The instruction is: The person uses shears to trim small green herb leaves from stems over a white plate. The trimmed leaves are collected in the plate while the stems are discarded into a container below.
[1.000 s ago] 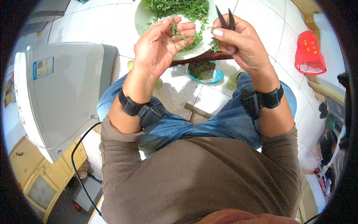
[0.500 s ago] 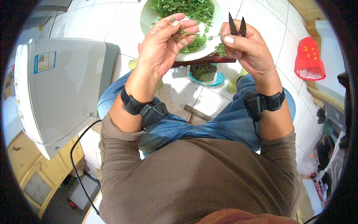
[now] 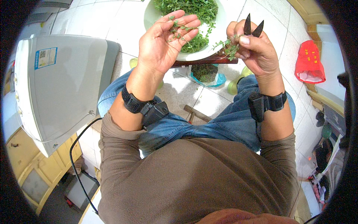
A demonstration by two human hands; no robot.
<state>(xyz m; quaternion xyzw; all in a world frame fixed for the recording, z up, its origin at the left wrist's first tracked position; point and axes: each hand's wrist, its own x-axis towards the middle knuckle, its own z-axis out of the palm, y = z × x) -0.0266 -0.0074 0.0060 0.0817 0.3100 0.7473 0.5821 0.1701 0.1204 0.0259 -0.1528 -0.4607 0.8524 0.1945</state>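
Observation:
My left hand [image 3: 158, 46] is palm up with its fingers stretched out, and thin green sprigs [image 3: 179, 27] lie across them. In my right hand [image 3: 259, 50] is a pair of scissors, its two dark pointed blades [image 3: 252, 28] sticking up apart behind the fingers; the handles are hidden. The same hand pinches a leafy sprig [image 3: 232, 48] between thumb and forefinger. The two hands are apart. Behind them, a pale round basin [image 3: 149, 18] holds a heap of green leafy stems [image 3: 190, 11].
The basin is on a dark red wooden stand [image 3: 209, 60]. Under it a blue-and-white plastic bag [image 3: 219, 80] holds dark greenery. At left stands a white appliance [image 3: 71, 74]; a red bag [image 3: 308, 61] is at right. A wooden-handled tool [image 3: 197, 113] lies between my legs.
My right hand has moved right with the scissors and sprig, away from my left hand. The stem that stretched between the hands no longer does. The left fingers have straightened a little.

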